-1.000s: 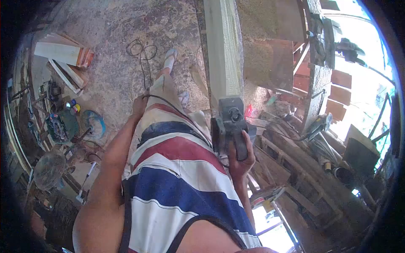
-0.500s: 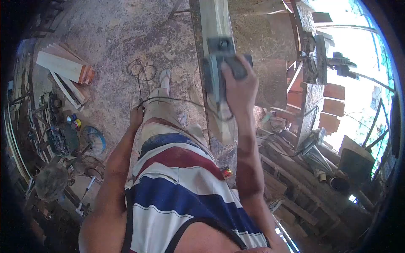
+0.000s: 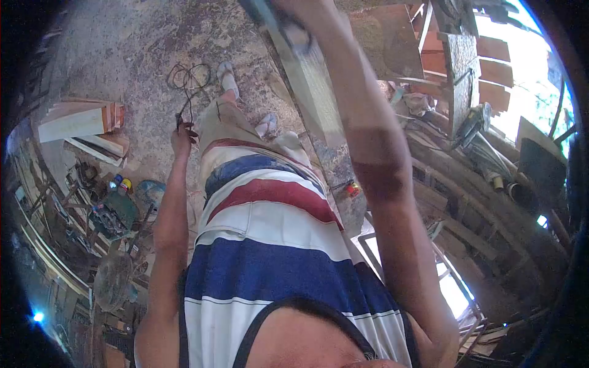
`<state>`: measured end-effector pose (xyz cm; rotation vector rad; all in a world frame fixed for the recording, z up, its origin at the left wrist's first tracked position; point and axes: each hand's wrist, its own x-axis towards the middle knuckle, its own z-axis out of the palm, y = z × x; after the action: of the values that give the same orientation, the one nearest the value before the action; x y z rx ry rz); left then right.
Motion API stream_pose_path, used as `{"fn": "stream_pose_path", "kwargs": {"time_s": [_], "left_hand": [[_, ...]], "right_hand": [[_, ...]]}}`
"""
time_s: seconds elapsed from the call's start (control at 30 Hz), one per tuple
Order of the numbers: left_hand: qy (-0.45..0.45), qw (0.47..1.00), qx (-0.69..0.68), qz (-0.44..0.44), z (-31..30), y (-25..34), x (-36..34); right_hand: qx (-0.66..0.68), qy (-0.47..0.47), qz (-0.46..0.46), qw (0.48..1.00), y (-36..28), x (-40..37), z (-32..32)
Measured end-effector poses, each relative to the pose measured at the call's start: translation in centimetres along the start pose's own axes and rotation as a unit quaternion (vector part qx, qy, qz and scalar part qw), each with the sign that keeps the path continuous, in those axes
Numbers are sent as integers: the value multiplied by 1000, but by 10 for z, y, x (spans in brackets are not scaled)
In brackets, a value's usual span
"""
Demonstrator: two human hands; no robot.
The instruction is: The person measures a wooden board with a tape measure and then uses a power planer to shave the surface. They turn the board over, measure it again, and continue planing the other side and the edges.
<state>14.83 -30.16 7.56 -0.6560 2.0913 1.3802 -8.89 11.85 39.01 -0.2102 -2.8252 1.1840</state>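
At the top edge of the view, my right hand (image 3: 304, 7) is closed on an electric planer (image 3: 262, 11), with most of the tool cut off by the frame. Under the planer runs a long pale wooden board (image 3: 316, 101), its near end beside my right forearm. My left hand (image 3: 182, 138) hangs low by my left leg, its fingers curled around a dark power cord (image 3: 189, 101). The cord lies in loose loops on the floor just beyond that hand.
Cut boards (image 3: 73, 124) lie stacked on the floor at left. Below them are a green container of tools (image 3: 116, 214) and a yellow can (image 3: 125, 185). Timber lengths (image 3: 454, 214) fill the right side. My sandalled foot (image 3: 227, 76) stands near the cord.
My right hand and the planer have moved forward along the board, partly out of view. My left hand has shifted slightly left and forward with the cord. The view has tilted.
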Motion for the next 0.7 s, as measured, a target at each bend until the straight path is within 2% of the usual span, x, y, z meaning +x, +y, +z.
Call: {"fn": "stream_pose_path", "kwargs": {"time_s": [0.07, 0.13, 0.17, 0.2, 0.23, 0.27, 0.37, 0.4, 0.5, 0.53, 0.57, 0.63, 0.67, 0.7], "left_hand": [[-21, 998, 40, 42, 5, -20, -2], [-22, 990, 116, 83, 11, -28, -6], [-23, 982, 154, 104, 16, -32, -8], [-21, 969, 192, 155, 19, -41, -8], [-19, 951, 229, 206, 21, -51, -4], [-17, 929, 265, 257, 21, -52, -2], [11, 915, 382, 131, 32, -23, -5], [-52, 925, 357, 119, 29, 1, -14], [-96, 953, 277, 73, 28, 11, -15], [-80, 915, 358, 166, 26, 7, -14], [-64, 862, 433, 256, 23, -4, -12], [-80, 906, 385, 159, 11, -34, 12], [-57, 876, 416, 236, 6, -42, 11], [-33, 841, 443, 310, 6, -45, 6]], "right_hand": [[39, 72, -37, 996, 1, -109, -22], [76, 24, 57, 995, 19, -200, -40], [100, 40, 43, 993, 18, -244, -51], [151, 55, 93, 983, 20, -291, -58], [124, 17, 164, 978, 22, -330, -71], [89, 16, 176, 980, 25, -369, -81], [58, 24, 196, 979, 44, -449, -94], [61, 29, 203, 977, 45, -461, -93], [56, 24, 194, 979, 36, -431, -97], [53, 41, 174, 983, 42, -422, -90], [67, 28, 203, 977, 38, -406, -89], [97, 4, 254, 962, 24, -366, -95], [84, 27, 202, 975, 28, -356, -89], [98, 28, 202, 974, 29, -345, -84]]}}
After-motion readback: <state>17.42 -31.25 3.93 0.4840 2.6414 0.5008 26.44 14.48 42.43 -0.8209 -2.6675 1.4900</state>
